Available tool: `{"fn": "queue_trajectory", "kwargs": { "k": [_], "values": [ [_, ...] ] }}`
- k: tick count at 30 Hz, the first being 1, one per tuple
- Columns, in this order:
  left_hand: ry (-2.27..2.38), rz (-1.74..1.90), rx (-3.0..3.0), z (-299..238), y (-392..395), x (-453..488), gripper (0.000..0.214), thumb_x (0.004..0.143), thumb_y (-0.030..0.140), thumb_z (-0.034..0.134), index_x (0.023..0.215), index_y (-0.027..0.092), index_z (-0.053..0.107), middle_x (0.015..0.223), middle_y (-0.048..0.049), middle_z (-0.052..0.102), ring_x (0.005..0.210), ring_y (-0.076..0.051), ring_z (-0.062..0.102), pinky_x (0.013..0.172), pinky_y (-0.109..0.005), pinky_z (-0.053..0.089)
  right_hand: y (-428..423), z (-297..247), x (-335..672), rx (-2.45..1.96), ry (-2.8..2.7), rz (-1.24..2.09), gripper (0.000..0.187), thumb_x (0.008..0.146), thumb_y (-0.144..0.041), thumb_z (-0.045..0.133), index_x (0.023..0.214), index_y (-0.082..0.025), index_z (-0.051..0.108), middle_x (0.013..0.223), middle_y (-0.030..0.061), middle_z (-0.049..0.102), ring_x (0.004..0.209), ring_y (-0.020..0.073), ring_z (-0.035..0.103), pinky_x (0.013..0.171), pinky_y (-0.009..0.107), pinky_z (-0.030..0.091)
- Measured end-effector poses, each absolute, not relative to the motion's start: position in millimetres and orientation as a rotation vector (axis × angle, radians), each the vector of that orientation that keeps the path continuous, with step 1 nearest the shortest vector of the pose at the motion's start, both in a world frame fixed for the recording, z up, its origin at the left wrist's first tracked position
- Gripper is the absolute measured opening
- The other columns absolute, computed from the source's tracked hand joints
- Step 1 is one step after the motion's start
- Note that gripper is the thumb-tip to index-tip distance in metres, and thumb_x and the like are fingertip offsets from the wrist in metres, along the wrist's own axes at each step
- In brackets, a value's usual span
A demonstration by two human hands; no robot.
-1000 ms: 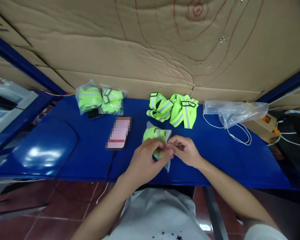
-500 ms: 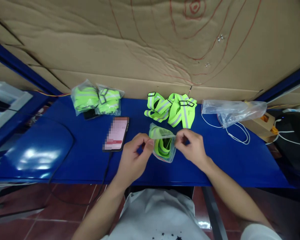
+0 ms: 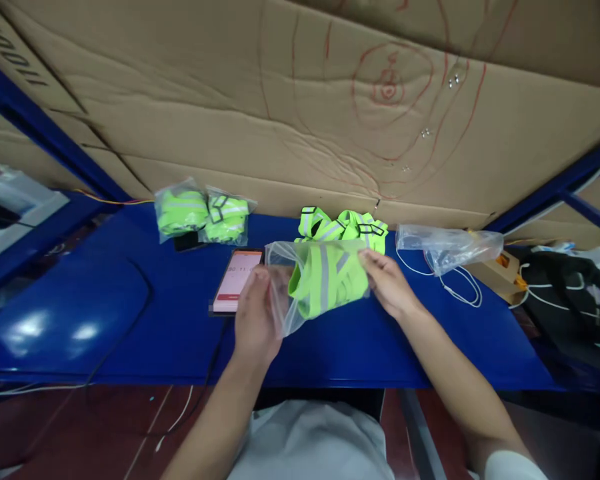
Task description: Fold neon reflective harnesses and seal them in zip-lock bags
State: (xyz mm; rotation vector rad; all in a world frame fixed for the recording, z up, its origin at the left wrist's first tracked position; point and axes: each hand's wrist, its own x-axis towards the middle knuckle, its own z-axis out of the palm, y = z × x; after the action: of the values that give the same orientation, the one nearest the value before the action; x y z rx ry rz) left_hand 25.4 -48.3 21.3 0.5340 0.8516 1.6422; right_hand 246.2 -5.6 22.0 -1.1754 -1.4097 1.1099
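Note:
A clear plastic bag (image 3: 285,313) with a folded neon-yellow reflective strap (image 3: 327,280) inside is held up above the blue table (image 3: 130,313). My left hand (image 3: 253,317) grips the bag's left edge, fingers closed on the film. My right hand (image 3: 387,283) pinches the bag's right upper edge. The bag is stretched between both hands and tilted toward me.
Two bagged straps (image 3: 203,213) lie at the back left beside a phone (image 3: 237,280) with a cable. Loose neon straps (image 3: 345,225) sit behind the bag. An empty bag pile (image 3: 445,243), white cable (image 3: 457,287) and small box (image 3: 500,273) are at right. A cardboard wall (image 3: 305,120) stands behind.
The bag was low over the table, pinched at its mouth; both hands have lifted it and spread it wide. The camera view has tilted upward.

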Motion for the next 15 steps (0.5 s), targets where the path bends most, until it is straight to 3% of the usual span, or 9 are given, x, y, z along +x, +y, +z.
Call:
{"fn": "queue_trajectory", "kwargs": {
  "k": [3,7,10,15],
  "values": [
    [0.866,1.587,0.504,7,-45,29,0.026,0.081,0.043,0.076,0.083,0.022,0.061,0.088,0.0012,0.067,0.083,-0.013,0.066,0.076,-0.024,0.053,11,67,250,-1.170,-1.486,0.715,0.039,0.091,-0.059,0.069,0.096,-0.021,0.075,0.086,0.0016,0.071,0.080,0.0168,0.062,0.075,0.028,0.050],
    [0.885,1.465,0.525,-3,-50,32,0.021,0.079,0.037,0.074,0.086,0.020,0.063,0.089,-0.0019,0.068,0.079,-0.015,0.065,0.070,-0.026,0.051,37,125,245,-1.136,-1.829,-0.159,0.033,0.100,-0.047,0.060,0.096,-0.021,0.079,0.090,0.0055,0.069,0.085,0.0195,0.062,0.079,0.033,0.049],
    [0.914,1.430,0.574,-5,-56,31,0.017,0.080,0.034,0.071,0.081,0.020,0.063,0.082,-0.0007,0.063,0.073,-0.013,0.060,0.066,-0.025,0.047,64,152,244,-1.106,-2.002,-0.336,0.039,0.102,-0.045,0.056,0.084,-0.018,0.078,0.079,0.0057,0.063,0.079,0.0190,0.060,0.076,0.033,0.049],
    [0.984,1.414,0.731,-7,-61,29,0.017,0.086,0.037,0.068,0.083,0.020,0.065,0.083,-0.0016,0.065,0.073,-0.014,0.058,0.067,-0.025,0.046,102,179,249,-1.153,-1.901,-0.474,0.034,0.103,-0.042,0.055,0.094,-0.018,0.077,0.085,0.0082,0.065,0.085,0.0217,0.060,0.083,0.036,0.050]
  ]
}}
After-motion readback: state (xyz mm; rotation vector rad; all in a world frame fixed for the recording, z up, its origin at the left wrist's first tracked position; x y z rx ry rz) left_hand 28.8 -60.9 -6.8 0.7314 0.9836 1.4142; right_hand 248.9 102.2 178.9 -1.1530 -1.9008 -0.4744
